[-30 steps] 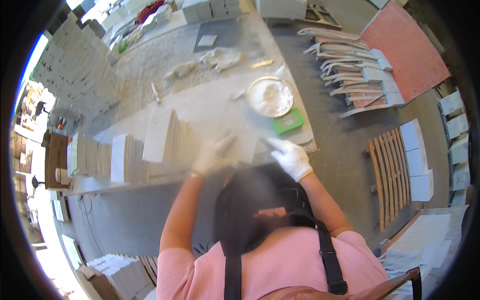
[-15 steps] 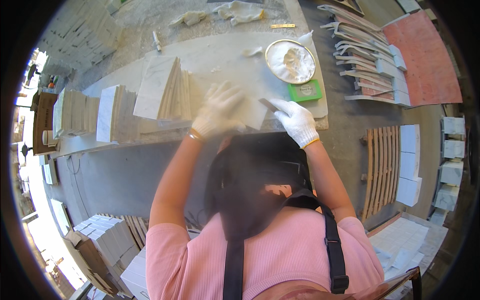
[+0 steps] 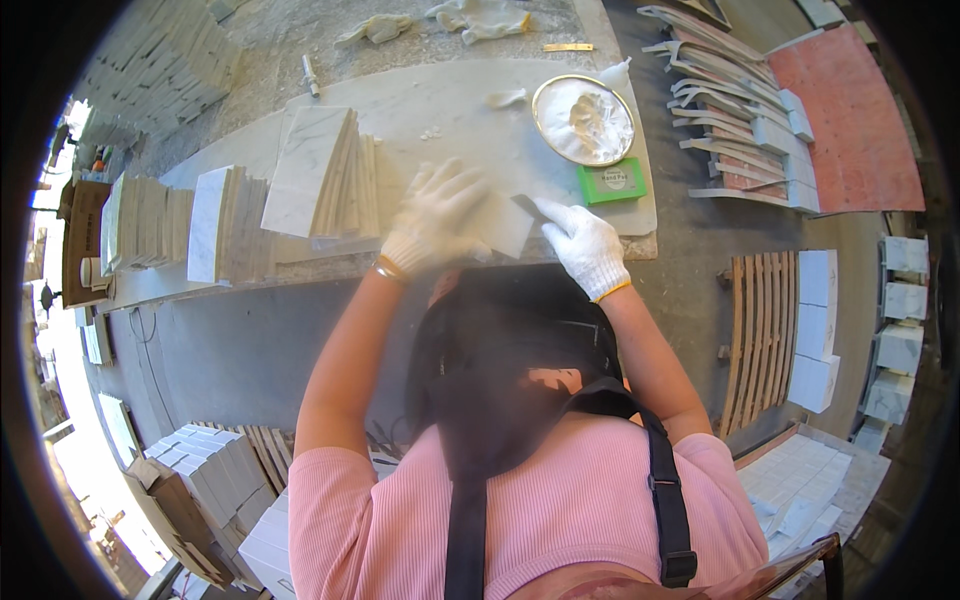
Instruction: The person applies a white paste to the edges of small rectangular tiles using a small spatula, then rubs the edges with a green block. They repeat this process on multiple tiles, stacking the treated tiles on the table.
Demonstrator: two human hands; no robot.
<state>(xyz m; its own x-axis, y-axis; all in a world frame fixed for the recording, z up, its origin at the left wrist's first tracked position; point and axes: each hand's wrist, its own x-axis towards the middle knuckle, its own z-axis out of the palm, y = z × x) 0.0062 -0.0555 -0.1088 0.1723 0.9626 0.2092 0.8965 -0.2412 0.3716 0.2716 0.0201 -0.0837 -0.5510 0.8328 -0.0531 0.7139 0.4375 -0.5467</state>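
Note:
My left hand (image 3: 437, 212), in a white knitted glove and slightly blurred, lies with its fingers spread over a pale marble tile (image 3: 508, 228) at the front of the workbench. In my gloved right hand (image 3: 584, 248) is a small flat scraper (image 3: 527, 208); its dark blade points left over the tile's right side. My left palm hides part of the tile. Beyond my right hand sit a green box (image 3: 612, 181) and a round, gold-rimmed bowl (image 3: 556, 130) of white paste.
Leaning marble tiles (image 3: 300, 175) stand left of my left hand, with more tile stacks (image 3: 208, 225) farther left. White gloves (image 3: 480, 18) and a marker-like tube (image 3: 311, 76) lie at the back. Right of the bench are a rack of curved strips (image 3: 725, 130) and a wooden pallet (image 3: 762, 340).
My right hand and the scraper have shifted slightly left and toward me over the tile. My left hand stays in nearly the same place, fingers still spread.

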